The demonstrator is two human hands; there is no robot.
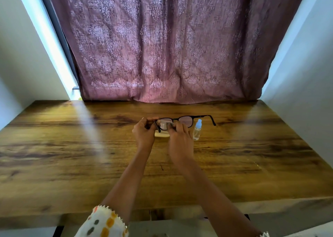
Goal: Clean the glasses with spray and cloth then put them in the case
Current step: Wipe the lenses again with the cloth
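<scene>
The left hand (pixel 144 132) pinches the glasses (pixel 177 118) at one hinge, fingers curled together. The right hand (pixel 180 137) clamps a cloth (pixel 166 125) on the lens beside that hinge. The glasses are held up just left of the spray bottle (pixel 197 130).

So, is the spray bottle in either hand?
No, the spray bottle sits on the table; left hand holds glasses, right hand cloth.

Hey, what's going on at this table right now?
A person is cleaning glasses over a wooden table. The left hand holds the frame at one hinge while the right hand presses a small grey cloth to the nearby lens. A spray bottle stands just right of the hands. A pale object, probably the case, lies partly hidden beneath them.
</scene>
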